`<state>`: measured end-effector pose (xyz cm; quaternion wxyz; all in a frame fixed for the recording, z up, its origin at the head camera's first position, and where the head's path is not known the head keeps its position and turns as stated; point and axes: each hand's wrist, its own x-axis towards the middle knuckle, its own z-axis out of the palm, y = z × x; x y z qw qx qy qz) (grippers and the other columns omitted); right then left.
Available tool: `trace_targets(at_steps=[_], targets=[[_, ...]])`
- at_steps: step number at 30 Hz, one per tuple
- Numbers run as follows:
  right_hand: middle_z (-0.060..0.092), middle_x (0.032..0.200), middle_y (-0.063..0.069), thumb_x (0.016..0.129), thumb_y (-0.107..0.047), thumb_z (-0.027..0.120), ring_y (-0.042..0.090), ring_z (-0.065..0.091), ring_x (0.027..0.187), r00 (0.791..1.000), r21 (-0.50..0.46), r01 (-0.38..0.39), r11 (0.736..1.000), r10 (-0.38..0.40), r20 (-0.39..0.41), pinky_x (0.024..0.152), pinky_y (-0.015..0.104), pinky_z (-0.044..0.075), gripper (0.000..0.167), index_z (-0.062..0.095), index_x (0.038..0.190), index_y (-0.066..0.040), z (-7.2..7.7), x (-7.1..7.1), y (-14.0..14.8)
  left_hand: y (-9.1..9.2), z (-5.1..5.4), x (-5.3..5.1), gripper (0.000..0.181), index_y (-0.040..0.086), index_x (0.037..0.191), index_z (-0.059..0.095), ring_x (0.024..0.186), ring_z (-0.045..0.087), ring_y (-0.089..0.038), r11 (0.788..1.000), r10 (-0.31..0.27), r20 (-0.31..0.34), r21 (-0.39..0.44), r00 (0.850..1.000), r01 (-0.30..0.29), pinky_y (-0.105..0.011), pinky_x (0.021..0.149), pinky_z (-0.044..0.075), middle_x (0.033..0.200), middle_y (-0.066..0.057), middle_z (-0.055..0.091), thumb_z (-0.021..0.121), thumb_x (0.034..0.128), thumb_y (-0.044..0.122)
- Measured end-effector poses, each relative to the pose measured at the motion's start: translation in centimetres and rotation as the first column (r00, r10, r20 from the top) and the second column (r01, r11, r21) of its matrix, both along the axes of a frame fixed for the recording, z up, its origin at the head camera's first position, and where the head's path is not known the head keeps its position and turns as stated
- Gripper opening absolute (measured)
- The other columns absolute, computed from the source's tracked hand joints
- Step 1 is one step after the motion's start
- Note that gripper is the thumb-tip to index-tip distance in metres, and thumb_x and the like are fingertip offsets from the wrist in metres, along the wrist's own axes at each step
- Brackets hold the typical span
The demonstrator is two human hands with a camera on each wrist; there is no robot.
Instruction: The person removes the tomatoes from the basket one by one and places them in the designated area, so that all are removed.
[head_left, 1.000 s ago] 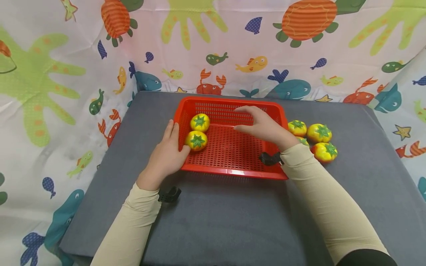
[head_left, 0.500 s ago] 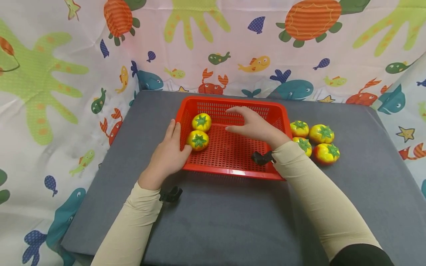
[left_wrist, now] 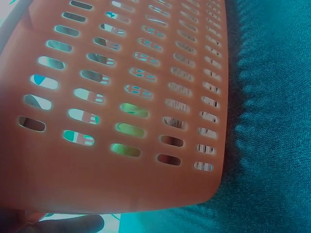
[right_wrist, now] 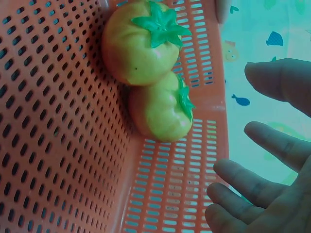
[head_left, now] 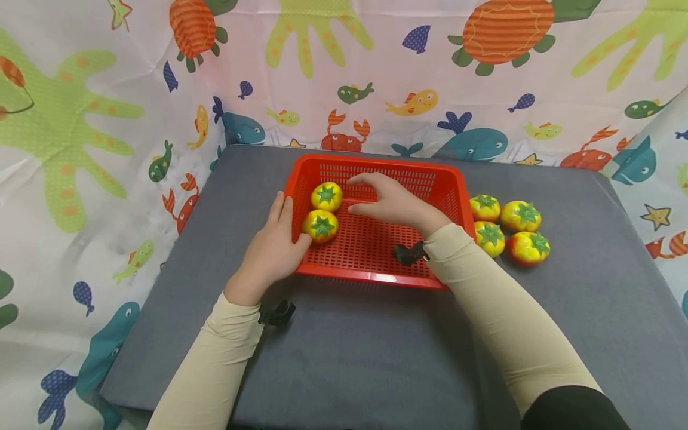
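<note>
Basket is the landmark; it sits on the desk.

Things: two tomatoes inside its left end, rear tomato and front tomato, touching in the right wrist view. Four loose tomatoes grouped outside its right end.

Grips: right hand over the basket's interior, fingers spread wide, holding nothing, apart from the rear tomato. Left hand holds the basket's left rim, thumb lapped over, fingers along the outside.

Risks (judged):
1. Right fingers closing off-centre could roll a round, probably slick tomato along the basket's left end.
2. Front tomato lies near the left thumb; crowding there could pinch the thumb or nudge the fruit.
3. Right wrist camera hangs over the basket's front half; a low withdrawal could snag the rim and drag the basket.
4. Right sleeve crosses the basket's front-right corner; a sideways sweep could scatter the loose group.
</note>
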<state>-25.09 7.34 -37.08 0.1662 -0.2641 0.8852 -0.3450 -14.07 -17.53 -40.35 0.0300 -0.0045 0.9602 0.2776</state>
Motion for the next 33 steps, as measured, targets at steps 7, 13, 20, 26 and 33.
trace_targets(at_steps=[7, 13, 20, 26, 33], targets=[[0.050, 0.156, 0.010, 0.095, -0.032, 0.075, 0.032, 0.042, 0.147, 0.998, 0.011, -0.056, 0.998, 0.056, 0.015, 0.120, 0.055, 0.037, 0.061, 0.055, 0.150, -0.014, -0.3, -0.3, -1.8, -0.1, 0.0, 0.1, 0.089, 0.008, 0.169, 0.011, 0.112, 0.065, -0.045, 1.000, 0.001, 0.015, 0.006, 1.000, -0.001, -0.057, 0.090, 0.060, 0.178, -0.009, -0.001, 0.057, 0.0983, 0.035], [0.053, 0.151, 0.010, 0.095, -0.030, 0.076, 0.032, 0.046, 0.141, 0.995, 0.017, -0.095, 0.995, 0.095, 0.007, 0.117, 0.052, 0.042, 0.058, 0.057, 0.148, -0.014, -0.2, -0.3, -3.4, -0.1, 0.0, 0.1, 0.090, 0.007, 0.169, 0.012, 0.106, 0.068, -0.042, 1.000, -0.002, 0.004, 0.013, 1.000, 0.002, -0.055, 0.087, 0.061, 0.178, -0.009, 0.000, 0.059, 0.0978, 0.034], [0.058, 0.144, 0.009, 0.093, -0.027, 0.079, 0.028, 0.054, 0.128, 0.988, 0.060, -0.152, 0.986, 0.152, 0.011, 0.107, 0.043, 0.052, 0.055, 0.062, 0.144, -0.012, -0.6, -0.6, -4.9, -0.1, -0.2, 0.1, 0.089, 0.007, 0.169, 0.014, 0.099, 0.071, -0.039, 1.000, -0.006, -0.013, 0.010, 1.000, 0.007, -0.053, 0.083, 0.063, 0.178, -0.010, 0.002, 0.059, 0.0977, 0.035], [0.060, 0.136, 0.009, 0.091, -0.026, 0.082, 0.026, 0.056, 0.120, 0.981, 0.110, -0.195, 0.975, 0.195, 0.013, 0.102, 0.040, 0.055, 0.052, 0.067, 0.139, -0.011, -1.0, -0.6, -5.5, 0.0, -0.2, 0.1, 0.090, 0.007, 0.169, 0.015, 0.079, 0.070, -0.031, 1.000, -0.002, -0.012, 0.010, 1.000, 0.002, -0.042, 0.070, 0.063, 0.178, -0.010, 0.003, 0.060, 0.0969, 0.035], [0.068, 0.128, 0.007, 0.090, -0.021, 0.083, 0.025, 0.062, 0.116, 0.969, 0.097, -0.243, 0.965, 0.238, 0.061, 0.100, 0.039, 0.056, 0.049, 0.068, 0.136, -0.013, -1.5, -0.7, -5.8, -0.1, -0.1, 0.0, 0.089, 0.008, 0.169, 0.015, 0.077, 0.068, -0.030, 1.000, 0.008, -0.014, 0.010, 1.000, -0.008, -0.036, 0.063, 0.058, 0.178, -0.009, 0.003, 0.060, 0.0973, 0.035]])
